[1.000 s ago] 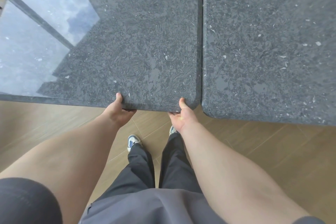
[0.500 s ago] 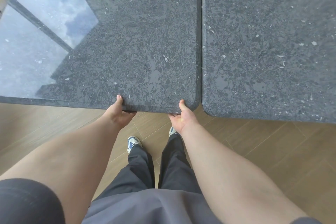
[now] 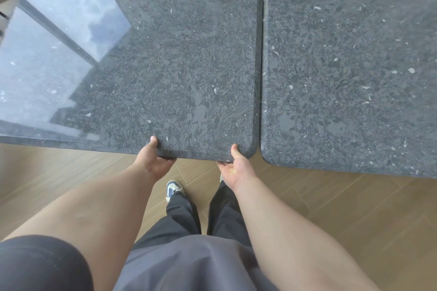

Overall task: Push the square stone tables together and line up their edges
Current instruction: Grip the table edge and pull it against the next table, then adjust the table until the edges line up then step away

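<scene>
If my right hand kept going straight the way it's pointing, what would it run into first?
Nothing new: the right hand already grips the near edge of the left stone table, so that edge blocks it at once.

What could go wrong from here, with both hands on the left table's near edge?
1. The right hand grips near the rounded corner, beside the narrow seam; fingers under the edge could get pinched if the gap closes.
2. The left table has its near edge set farther back than the right table; overcorrecting may leave a new offset.
3. The left hand and right hand both sit right of centre, so the table may twist.
</scene>
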Motion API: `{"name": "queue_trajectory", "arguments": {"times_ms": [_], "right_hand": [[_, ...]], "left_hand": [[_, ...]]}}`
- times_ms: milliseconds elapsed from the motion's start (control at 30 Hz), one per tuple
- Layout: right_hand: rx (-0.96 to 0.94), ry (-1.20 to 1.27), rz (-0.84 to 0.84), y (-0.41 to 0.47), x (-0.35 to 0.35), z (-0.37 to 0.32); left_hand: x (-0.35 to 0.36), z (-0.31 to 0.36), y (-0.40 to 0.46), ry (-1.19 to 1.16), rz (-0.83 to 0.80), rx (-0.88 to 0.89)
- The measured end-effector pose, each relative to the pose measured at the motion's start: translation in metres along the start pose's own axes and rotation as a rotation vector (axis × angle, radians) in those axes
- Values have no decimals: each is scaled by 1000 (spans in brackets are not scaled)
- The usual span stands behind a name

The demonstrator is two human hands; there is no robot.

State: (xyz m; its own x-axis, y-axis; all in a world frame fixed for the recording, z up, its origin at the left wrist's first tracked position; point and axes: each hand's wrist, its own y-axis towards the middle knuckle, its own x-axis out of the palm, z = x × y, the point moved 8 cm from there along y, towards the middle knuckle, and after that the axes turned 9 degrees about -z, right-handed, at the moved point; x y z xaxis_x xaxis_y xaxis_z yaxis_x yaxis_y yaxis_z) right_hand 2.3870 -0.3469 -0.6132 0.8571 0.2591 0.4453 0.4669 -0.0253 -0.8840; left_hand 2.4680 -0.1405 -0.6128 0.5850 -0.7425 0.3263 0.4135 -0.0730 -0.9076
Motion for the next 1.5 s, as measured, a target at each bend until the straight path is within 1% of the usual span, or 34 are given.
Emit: {"name": "queue_trajectory", "arguments": {"times_ms": [167, 267, 500, 833, 1000, 1167, 1233, 1300, 1400, 1500], "right_hand": [[68, 27, -2, 0, -3, 1], [76, 40, -11, 5, -6, -1], [123, 63, -45, 4, -4, -3], [49, 64, -25, 2, -1, -1], [-1, -21, 16, -8, 0, -5], [-136, -96, 50, -30, -4, 0], [-227, -116, 65, -40, -6, 8], [-300, -88, 39, -54, -3, 20], [-378, -189, -4, -80, 2, 33], [-427, -270, 19, -108, 2, 35]], "left_hand": [[1, 0, -1, -27, 34, 11], [3, -3, -2, -32, 57, 21], [4, -3, -4, -34, 57, 20], [2, -2, -8, -77, 1, 5], [5, -1, -14, -69, -56, -19], [0, 1, -34, 68, -100, -162], [-5, 7, -44, 117, -124, -185], [-11, 15, -54, 178, -147, -178], [-9, 21, -72, 268, -241, -194], [1, 25, -91, 518, -384, -165]]}}
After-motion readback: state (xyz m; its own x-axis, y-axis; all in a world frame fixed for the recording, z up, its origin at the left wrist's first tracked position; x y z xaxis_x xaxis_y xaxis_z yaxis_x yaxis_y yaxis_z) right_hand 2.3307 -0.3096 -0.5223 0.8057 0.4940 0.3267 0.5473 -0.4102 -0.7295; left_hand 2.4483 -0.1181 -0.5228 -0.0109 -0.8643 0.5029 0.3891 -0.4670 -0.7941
